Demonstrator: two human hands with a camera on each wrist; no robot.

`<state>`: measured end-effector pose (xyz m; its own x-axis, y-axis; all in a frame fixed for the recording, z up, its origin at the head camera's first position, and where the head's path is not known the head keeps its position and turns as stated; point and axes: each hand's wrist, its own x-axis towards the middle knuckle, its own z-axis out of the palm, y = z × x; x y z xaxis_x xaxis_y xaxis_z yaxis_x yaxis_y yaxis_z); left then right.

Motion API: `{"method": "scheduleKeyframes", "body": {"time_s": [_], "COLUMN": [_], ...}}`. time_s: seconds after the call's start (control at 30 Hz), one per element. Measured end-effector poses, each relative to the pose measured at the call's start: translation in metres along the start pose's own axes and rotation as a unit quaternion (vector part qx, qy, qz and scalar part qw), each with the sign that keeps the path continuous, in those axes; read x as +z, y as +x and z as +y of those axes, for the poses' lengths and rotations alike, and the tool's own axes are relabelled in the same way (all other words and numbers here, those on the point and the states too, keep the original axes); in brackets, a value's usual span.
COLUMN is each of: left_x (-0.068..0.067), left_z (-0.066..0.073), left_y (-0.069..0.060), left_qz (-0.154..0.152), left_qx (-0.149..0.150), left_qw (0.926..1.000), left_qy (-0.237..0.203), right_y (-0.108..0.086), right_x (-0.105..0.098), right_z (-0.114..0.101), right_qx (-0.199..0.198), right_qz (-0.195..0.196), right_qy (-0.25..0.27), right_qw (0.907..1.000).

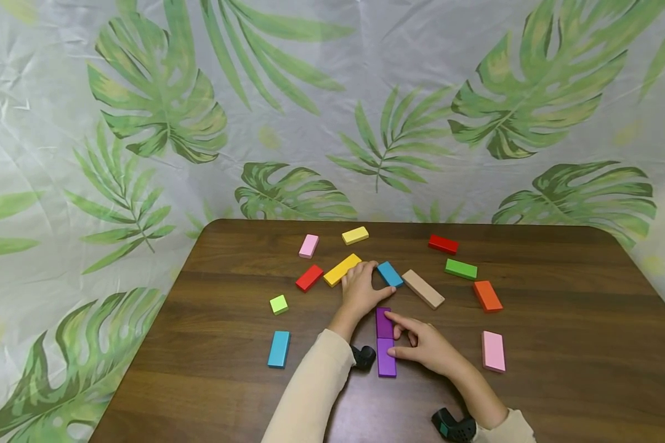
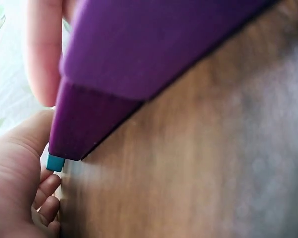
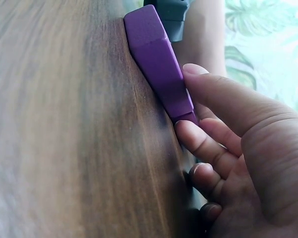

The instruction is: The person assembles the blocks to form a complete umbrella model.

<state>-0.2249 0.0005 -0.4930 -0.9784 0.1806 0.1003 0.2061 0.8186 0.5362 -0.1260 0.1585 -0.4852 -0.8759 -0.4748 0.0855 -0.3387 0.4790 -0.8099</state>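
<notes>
Two purple blocks lie end to end, the darker upper purple block [image 1: 384,323] against the lower purple block [image 1: 386,358]. My right hand [image 1: 427,347] is at their right side. Its index finger touches the upper block and its thumb touches the lower one, while the other fingers bend inward. Beyond them, my left hand [image 1: 360,292] has its thumb and index finger at the two ends of a blue block [image 1: 390,274]. In the left wrist view, purple wood hides much of that hand's grip; a small end of the blue block [image 2: 55,162] shows.
A yellow block [image 1: 340,271] lies beside the left hand's fingers, and a beige block [image 1: 423,289] right of the blue one. Around them lie red [image 1: 309,278], lime [image 1: 279,304], light blue [image 1: 279,349], orange [image 1: 487,296], green [image 1: 461,269] and pink [image 1: 493,351] blocks on the wooden table [image 1: 216,394].
</notes>
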Motion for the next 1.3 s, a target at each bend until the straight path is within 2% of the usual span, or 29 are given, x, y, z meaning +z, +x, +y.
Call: {"method": "scheduleKeyframes", "body": {"time_s": [0.17, 0.23, 0.47, 0.63, 0.87, 1.0, 1.3], "left_x": [0.000, 0.000, -0.003, -0.008, -0.015, -0.018, -0.023], "left_z": [-0.003, -0.005, -0.014, -0.020, -0.024, -0.026, -0.032], "left_y": [0.000, 0.000, -0.002, -0.002, -0.003, -0.003, -0.003], "left_qz": [0.008, 0.013, 0.011, -0.010, -0.038, -0.052, -0.106], "left_qx": [0.016, 0.025, 0.047, 0.063, 0.087, 0.099, 0.103], "left_qw": [0.9997, 0.9991, 0.9949, 0.9918, 0.9908, 0.9903, 0.9855], "left_qy": [-0.016, -0.031, -0.089, -0.110, -0.097, -0.083, -0.083], "right_y": [-0.002, -0.002, 0.000, 0.002, -0.003, -0.003, -0.003], "right_x": [-0.007, -0.008, -0.001, 0.001, -0.011, -0.012, -0.012], "right_z": [-0.024, -0.027, -0.001, 0.007, -0.035, -0.037, -0.037], "right_qx": [-0.007, -0.007, -0.015, -0.017, 0.000, 0.004, 0.008], "right_qz": [-0.001, -0.002, 0.002, -0.001, -0.007, -0.009, -0.013], "right_qy": [0.010, 0.011, -0.007, 0.001, 0.000, 0.003, 0.006], "right_qw": [0.9999, 0.9999, 0.9999, 0.9998, 1.0000, 0.9999, 0.9999]}}
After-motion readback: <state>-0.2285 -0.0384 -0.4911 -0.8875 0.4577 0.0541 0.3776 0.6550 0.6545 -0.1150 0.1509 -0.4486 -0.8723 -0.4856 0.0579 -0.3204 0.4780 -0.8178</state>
